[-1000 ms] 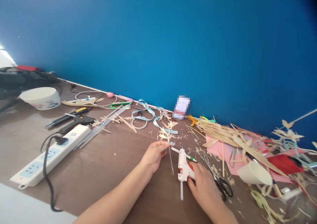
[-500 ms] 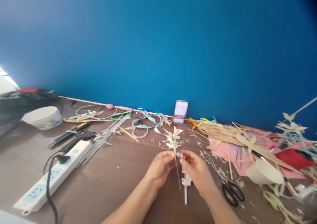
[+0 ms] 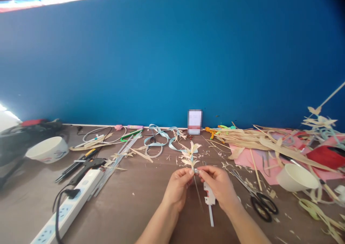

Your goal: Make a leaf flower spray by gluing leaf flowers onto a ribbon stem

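Note:
My left hand [image 3: 177,187] and my right hand [image 3: 219,186] meet above the brown table [image 3: 129,204], both pinching a small sprig of pale straw leaves [image 3: 189,155] on a thin wire stem. The fingertips touch at the base of the leaves, where a bit of pale blue ribbon shows. The wire hangs down between my hands. A white glue gun [image 3: 209,200] lies on the table just under my right hand, partly hidden by it.
Black-handled scissors [image 3: 259,201] lie right of my hands, with a white cup [image 3: 295,177], pink paper [image 3: 252,161] and piled straw strips [image 3: 258,140] beyond. To the left are a white power strip [image 3: 70,205], a black glue gun [image 3: 86,166], a white bowl [image 3: 46,149] and blue ribbon loops [image 3: 159,136].
My right hand left the white glue gun and came up to pinch the sprig together with my left hand. The view tilted upward, showing more of the blue wall.

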